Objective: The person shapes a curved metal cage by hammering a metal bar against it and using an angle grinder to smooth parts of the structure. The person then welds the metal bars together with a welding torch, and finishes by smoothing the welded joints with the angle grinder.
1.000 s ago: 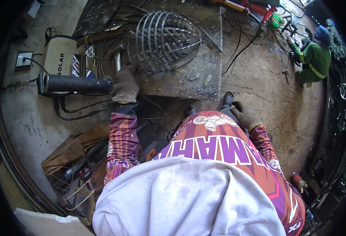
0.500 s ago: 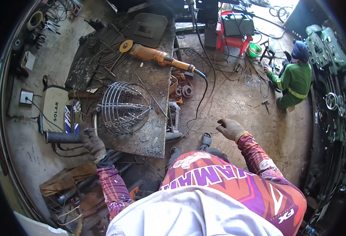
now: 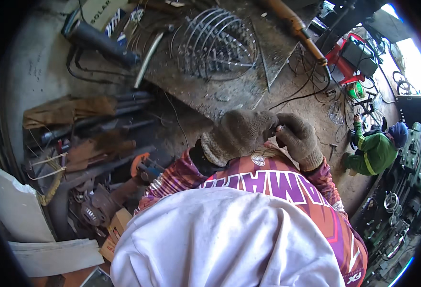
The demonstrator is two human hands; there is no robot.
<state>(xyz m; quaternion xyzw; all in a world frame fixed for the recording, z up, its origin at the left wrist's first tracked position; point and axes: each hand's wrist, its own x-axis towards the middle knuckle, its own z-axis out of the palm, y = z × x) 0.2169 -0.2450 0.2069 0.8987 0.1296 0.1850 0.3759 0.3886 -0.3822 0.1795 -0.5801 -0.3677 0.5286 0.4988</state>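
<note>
Curling inward with palms hidden, the left hand (image 3: 245, 133) and right hand (image 3: 302, 139) meet before the chest in coarse knit gloves (image 3: 213, 149); whether either grips anything, I cannot tell. Beyond, a domed cage (image 3: 219, 48) of curved metal bars sits on the grimy desk (image 3: 220, 99), its inside blurred. The upper edge cuts off an orange power tool (image 3: 291, 20).

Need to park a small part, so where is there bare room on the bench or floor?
On the bench top, a gritty strip between the wire cage and the near edge looks free. So does the floor between the gloved right hand and the hammer. Crowded: the left side, with brown sheet and pipes, and around the green tub.
</note>
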